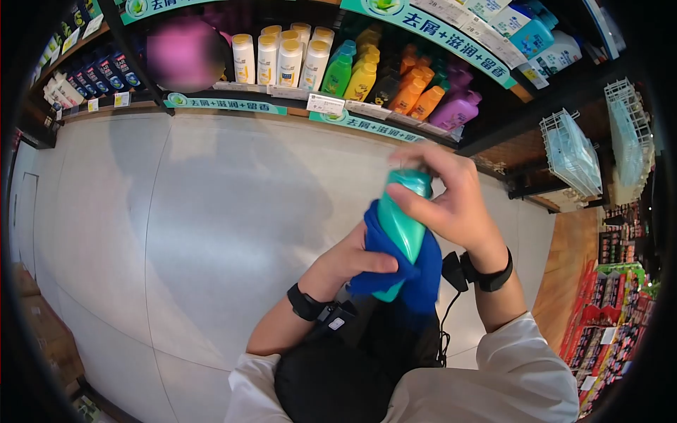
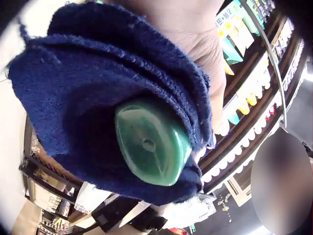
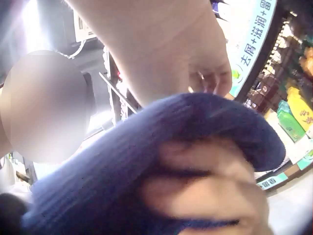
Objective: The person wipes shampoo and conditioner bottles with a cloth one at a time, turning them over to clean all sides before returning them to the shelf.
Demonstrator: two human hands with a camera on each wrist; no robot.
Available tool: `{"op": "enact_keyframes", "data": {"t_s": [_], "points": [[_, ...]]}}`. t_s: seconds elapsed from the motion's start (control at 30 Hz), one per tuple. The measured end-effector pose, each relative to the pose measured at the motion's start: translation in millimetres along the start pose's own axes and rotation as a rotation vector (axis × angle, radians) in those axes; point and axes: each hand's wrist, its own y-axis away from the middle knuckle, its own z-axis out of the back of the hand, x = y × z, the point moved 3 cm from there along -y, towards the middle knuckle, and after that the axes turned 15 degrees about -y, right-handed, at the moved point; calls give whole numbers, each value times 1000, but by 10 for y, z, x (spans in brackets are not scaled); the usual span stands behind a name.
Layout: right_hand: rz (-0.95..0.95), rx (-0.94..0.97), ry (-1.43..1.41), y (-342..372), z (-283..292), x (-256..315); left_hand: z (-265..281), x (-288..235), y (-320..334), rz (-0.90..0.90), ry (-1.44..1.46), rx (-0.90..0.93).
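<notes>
A teal-green bottle (image 1: 403, 229) is held tilted in front of the body, with a blue cloth (image 1: 428, 271) wrapped around its lower part. My left hand (image 1: 360, 259) grips the bottle through the cloth, thumb across the front. At the bottle's top end, my right hand (image 1: 448, 197) holds it between thumb and curled fingers. The left wrist view shows the base of the green bottle (image 2: 152, 144) inside folds of the dark blue cloth (image 2: 54, 93). In the right wrist view the cloth (image 3: 112, 161) hides the bottle.
Beyond the hands, a low shelf carries white bottles (image 1: 290, 63), green and yellow bottles (image 1: 361, 79), orange ones (image 1: 412, 92) and purple ones (image 1: 455, 111). Wire baskets (image 1: 572, 151) hang at the right. Cardboard boxes (image 1: 49, 328) stand at the lower left. A cable dangles by the right wrist.
</notes>
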Motion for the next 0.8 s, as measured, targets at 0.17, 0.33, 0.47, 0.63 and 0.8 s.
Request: {"op": "enact_keyframes", "data": {"t_s": [0.17, 0.33, 0.47, 0.63, 0.8], "points": [[66, -264, 420, 359, -234, 124, 247, 88, -78, -255, 190, -198], [-90, -348, 232, 672, -588, -241, 429, 154, -7, -331, 160, -338], [-110, -405, 188, 716, -617, -399, 382, 198, -24, -299, 355, -337], [-263, -348, -43, 811, -588, -591, 401, 164, -28, -211, 36, -397], [-931, -211, -1372, 1032, -688, -904, 598, 82, -23, -294, 148, -546]]}}
